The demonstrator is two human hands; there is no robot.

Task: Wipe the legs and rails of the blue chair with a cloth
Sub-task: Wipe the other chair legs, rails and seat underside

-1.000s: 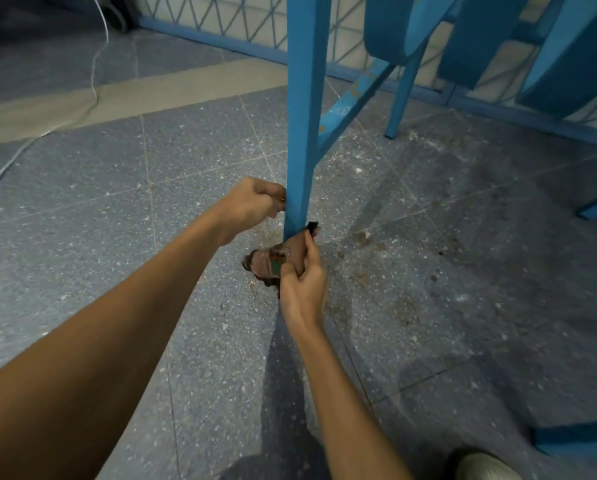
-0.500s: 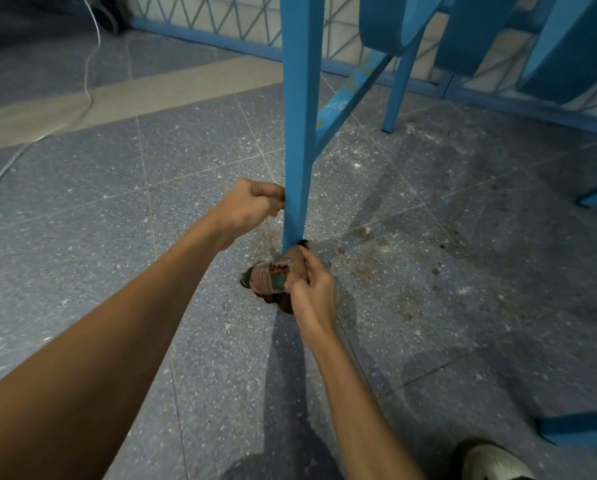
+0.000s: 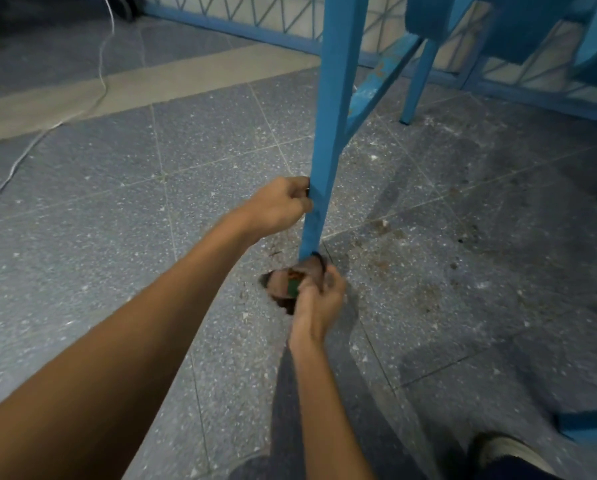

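A blue chair leg point(image 3: 331, 126) stands upright on the speckled floor in the middle of the view. My left hand point(image 3: 279, 209) grips this leg a little above its foot. My right hand point(image 3: 319, 299) holds a brownish cloth point(image 3: 286, 284) bunched against the very bottom of the leg, at floor level. A blue side rail point(image 3: 376, 95) slants from the leg back to a rear leg point(image 3: 416, 88). The leg's foot is hidden by the cloth.
Dust and brown crumbs lie on the tiles point(image 3: 428, 271) right of the leg. A white cable point(image 3: 47, 133) trails across the floor at left. A blue lattice fence point(image 3: 255, 29) runs along the back. My shoe point(image 3: 504, 452) shows at bottom right, near another blue bar point(image 3: 591, 420).
My right hand has slid the cloth down the leg to its foot. My left hand keeps its grip on the leg. The view has shifted slightly.
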